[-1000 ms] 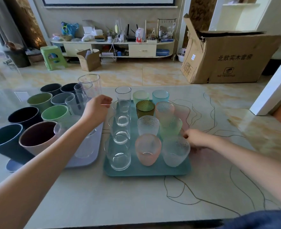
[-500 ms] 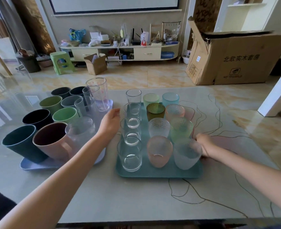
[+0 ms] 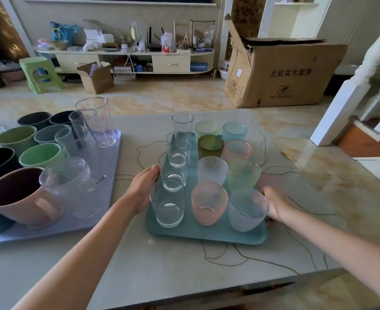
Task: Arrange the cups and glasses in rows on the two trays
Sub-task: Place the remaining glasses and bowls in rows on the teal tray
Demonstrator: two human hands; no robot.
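At centre frame, teal tray (image 3: pixel 184 231) of glasses in three rows, left hand (image 3: pixel 143 186) laid fingers-straight against its left edge, right hand (image 3: pixel 274 203) at its right edge, grip hidden behind glass, lavender tray (image 3: pixel 108 175) of cups at left.

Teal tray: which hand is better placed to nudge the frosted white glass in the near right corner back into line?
Right. The right hand is already beside the frosted white glass at the teal tray's right edge. The left hand is at the opposite edge, behind the clear glasses.
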